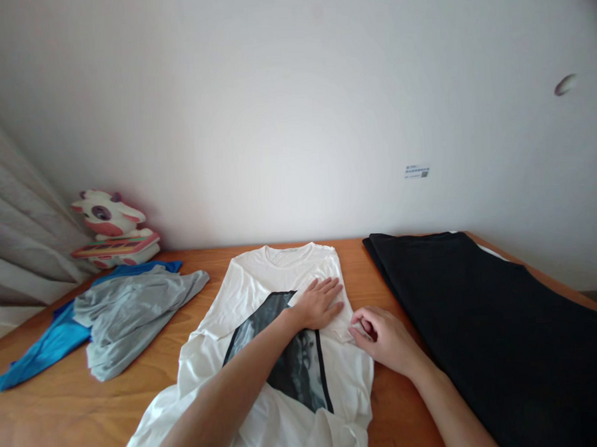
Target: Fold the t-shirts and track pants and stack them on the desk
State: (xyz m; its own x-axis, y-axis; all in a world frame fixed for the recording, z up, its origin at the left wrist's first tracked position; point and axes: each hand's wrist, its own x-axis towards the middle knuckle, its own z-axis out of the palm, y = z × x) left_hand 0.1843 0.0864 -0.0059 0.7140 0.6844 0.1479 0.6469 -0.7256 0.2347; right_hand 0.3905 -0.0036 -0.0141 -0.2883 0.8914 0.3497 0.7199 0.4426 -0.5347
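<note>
A white shirt with a dark printed picture lies spread on the wooden table, its neckline toward the wall. The sleeves are folded in over the front, and the lower part is rumpled. My left hand rests flat on the shirt's upper right side, fingers stretched out, covering part of the folded sleeve. Beside the shirt's right edge, my right hand is curled, with thumb and forefinger pinching the white cloth there.
On the left lie a grey garment and a blue garment, partly overlapping. A cow-shaped toy keyboard stands behind them near the curtain. Large black cloth covers the right side of the wooden table. A wall borders the back.
</note>
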